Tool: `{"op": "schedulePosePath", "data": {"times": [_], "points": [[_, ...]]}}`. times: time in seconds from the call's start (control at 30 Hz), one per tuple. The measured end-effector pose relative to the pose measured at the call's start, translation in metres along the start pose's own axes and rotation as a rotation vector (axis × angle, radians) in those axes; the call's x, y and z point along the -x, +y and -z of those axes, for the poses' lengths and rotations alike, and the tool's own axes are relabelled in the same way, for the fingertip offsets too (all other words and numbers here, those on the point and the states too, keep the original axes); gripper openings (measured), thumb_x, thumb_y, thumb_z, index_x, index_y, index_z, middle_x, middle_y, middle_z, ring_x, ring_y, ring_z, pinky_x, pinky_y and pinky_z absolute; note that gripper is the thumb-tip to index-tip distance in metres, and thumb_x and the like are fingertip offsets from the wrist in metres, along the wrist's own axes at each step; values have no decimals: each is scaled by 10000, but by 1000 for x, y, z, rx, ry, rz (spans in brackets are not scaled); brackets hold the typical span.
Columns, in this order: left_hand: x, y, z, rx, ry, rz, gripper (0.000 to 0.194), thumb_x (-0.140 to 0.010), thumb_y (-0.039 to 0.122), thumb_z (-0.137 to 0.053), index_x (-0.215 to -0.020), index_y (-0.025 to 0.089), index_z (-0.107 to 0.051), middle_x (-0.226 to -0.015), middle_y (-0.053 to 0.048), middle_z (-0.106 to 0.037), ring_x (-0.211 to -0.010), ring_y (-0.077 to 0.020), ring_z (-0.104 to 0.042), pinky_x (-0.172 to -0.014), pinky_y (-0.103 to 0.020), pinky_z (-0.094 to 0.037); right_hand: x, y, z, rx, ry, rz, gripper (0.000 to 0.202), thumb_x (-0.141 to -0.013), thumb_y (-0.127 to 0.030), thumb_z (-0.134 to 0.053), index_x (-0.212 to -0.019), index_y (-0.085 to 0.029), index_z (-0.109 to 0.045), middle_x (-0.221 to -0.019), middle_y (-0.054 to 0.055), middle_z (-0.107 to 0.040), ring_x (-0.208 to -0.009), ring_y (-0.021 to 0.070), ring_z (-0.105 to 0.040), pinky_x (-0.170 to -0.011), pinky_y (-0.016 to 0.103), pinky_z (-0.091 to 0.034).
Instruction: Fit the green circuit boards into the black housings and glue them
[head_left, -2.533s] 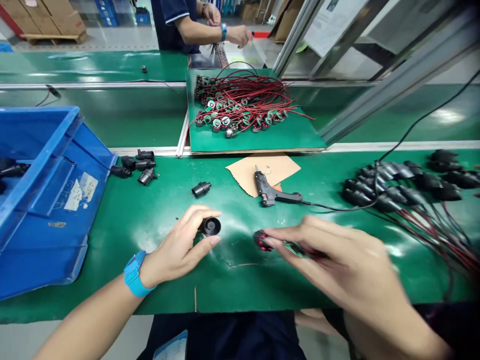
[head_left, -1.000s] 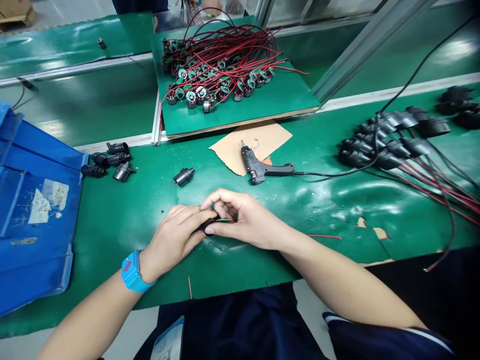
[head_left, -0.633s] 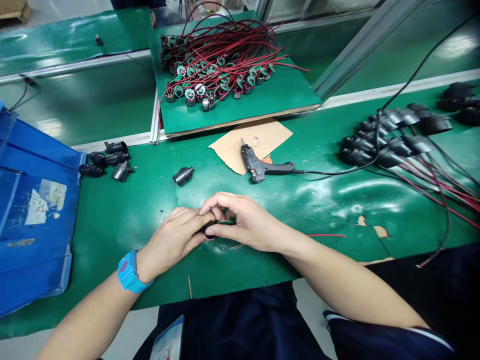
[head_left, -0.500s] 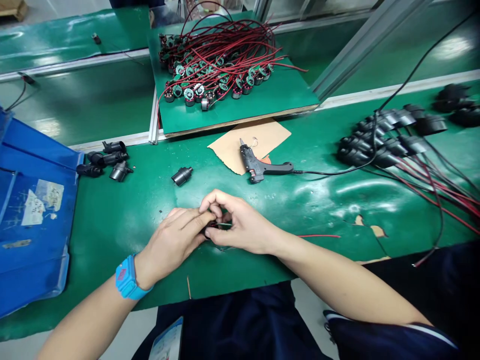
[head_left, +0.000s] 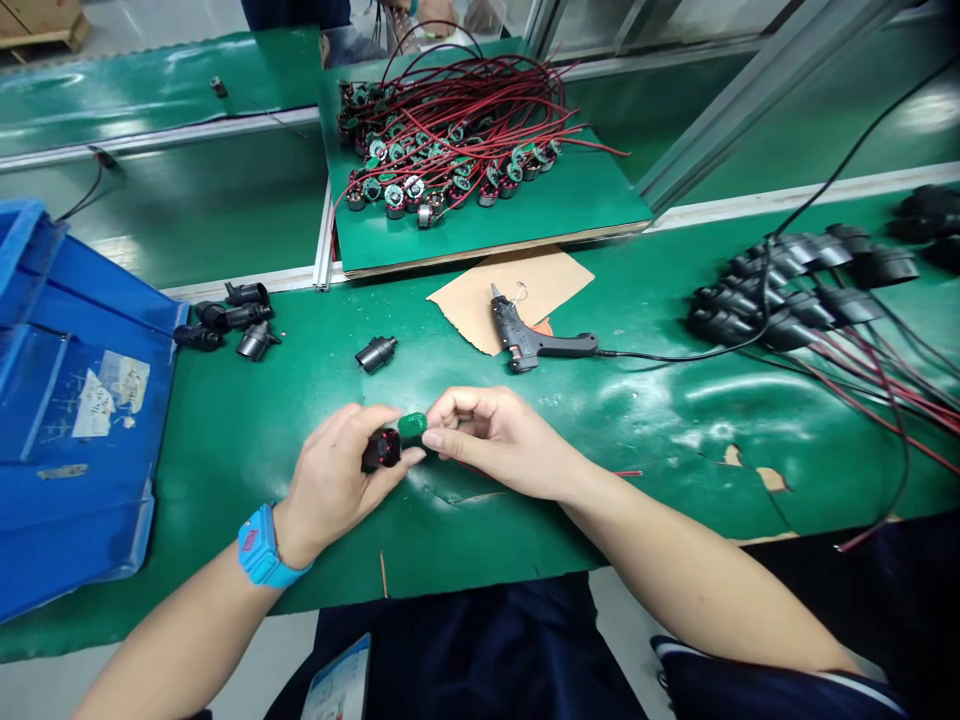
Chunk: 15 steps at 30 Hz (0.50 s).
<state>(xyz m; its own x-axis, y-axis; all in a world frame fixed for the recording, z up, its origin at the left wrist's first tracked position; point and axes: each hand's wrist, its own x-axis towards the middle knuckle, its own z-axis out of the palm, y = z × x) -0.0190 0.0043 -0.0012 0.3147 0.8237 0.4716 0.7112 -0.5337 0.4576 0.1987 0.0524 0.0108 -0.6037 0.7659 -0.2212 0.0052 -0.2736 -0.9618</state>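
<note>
Between the thumb and fingers of my left hand (head_left: 330,480) is a black plastic housing (head_left: 370,456), its open end facing right with dark and reddish parts inside. My right hand (head_left: 510,440) pinches the edge of a small green circuit board (head_left: 412,427) just beside that opening. A red wire (head_left: 628,473) shows on the table to the right of my right wrist; part of its run is hidden under the hand. Beyond my hands, a single black housing (head_left: 376,354) lies on the green table.
A black glue gun (head_left: 517,335) rests on cardboard (head_left: 559,275). Motors with red wires (head_left: 480,150) crowd a raised board (head_left: 525,235). Black housings (head_left: 259,340) lie left by a blue bin (head_left: 82,500); wired housings (head_left: 795,290) are piled right. A person's hand (head_left: 435,15) shows at the far top.
My hands have drawn slightly apart, and the left has turned so the housing's open end shows. The green circuit board is now visible at my right fingertips. The view has shifted slightly.
</note>
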Motion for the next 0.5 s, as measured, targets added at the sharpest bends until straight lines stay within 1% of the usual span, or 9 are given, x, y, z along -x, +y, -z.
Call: {"op": "schedulePosePath", "data": {"times": [0.07, 0.13, 0.17, 0.23, 0.3, 0.33, 0.37, 0.43, 0.5], "points": [[1, -2, 1, -50, 8, -37, 307, -965, 375, -674, -1218, 231, -577, -861, -10, -708, -683, -144, -646, -640, -260, -507, 0, -1, -3, 15, -28, -7, 316, -830, -450, -794, -818, -166, -656, -674, -34, -604, -586, 87, -504, -545, 227, -404], [1, -4, 3, -80, 25, -67, 290, -954, 336, -697, -1208, 228, -605, -873, -10, -739, -696, -144, -672, -660, -263, -510, 1, -5, 2, 141, -22, 43, 305, -887, -476, -724, -862, -174, -688, -719, -9, -657, -616, 110, -567, -569, 248, -452], [1, -4, 4, -91, 40, -77, 286, -944, 327, -713, -1190, 217, -615, -873, -14, -747, -701, -146, -681, -665, -265, -511, 3, -9, 10, 263, 35, 104, 277, -920, -460, -683, -910, -184, -707, -785, 14, -697, -677, 134, -618, -619, 273, -493], [0, -5, 6, -115, 82, -88, 283, -926, 335, -736, -1144, 189, -629, -835, -17, -744, -681, -148, -680, -657, -267, -510, 8, -17, 34, 637, 260, 251, 206, -956, -376, -622, -1047, -216, -714, -1001, 62, -746, -904, 205, -685, -810, 366, -548], [0, -7, 8, -140, 117, -96, 284, -920, 344, -744, -1115, 171, -631, -799, -15, -733, -662, -144, -674, -652, -261, -514, 15, -21, 68, 1011, 500, 328, 263, -920, -276, -622, -1176, -245, -673, -1197, 99, -714, -1134, 296, -639, -1005, 495, -489], [0, -8, 9, -152, 128, -100, 283, -922, 344, -743, -1111, 166, -630, -794, -15, -729, -661, -142, -674, -654, -257, -518, 18, -20, 86, 1111, 550, 313, 341, -882, -240, -639, -1222, -252, -650, -1249, 117, -689, -1195, 347, -599, -1047, 558, -445], [0, -8, 9, -161, 135, -101, 281, -925, 342, -740, -1112, 164, -628, -793, -14, -727, -661, -139, -675, -656, -252, -521, 20, -18, 103, 1178, 553, 279, 422, -843, -231, -666, -1262, -269, -629, -1252, 124, -680, -1197, 380, -585, -1045, 597, -429], [0, -10, 10, -174, 139, -99, 275, -934, 340, -729, -1115, 160, -626, -793, -15, -724, -657, -133, -674, -651, -244, -524, 20, -10, 127, 1254, 501, 212, 520, -800, -248, -697, -1307, -299, -596, -1171, 117, -686, -1108, 392, -611, -963, 605, -472], [0, -11, 10, -185, 140, -98, 269, -943, 347, -717, -1111, 159, -623, -785, -15, -718, -648, -132, -670, -637, -242, -524, 17, -3, 137, 1303, 442, 172, 511, -809, -267, -679, -1310, -309, -583, -1080, 104, -682, -1021, 372, -633, -874, 567, -518]]}}
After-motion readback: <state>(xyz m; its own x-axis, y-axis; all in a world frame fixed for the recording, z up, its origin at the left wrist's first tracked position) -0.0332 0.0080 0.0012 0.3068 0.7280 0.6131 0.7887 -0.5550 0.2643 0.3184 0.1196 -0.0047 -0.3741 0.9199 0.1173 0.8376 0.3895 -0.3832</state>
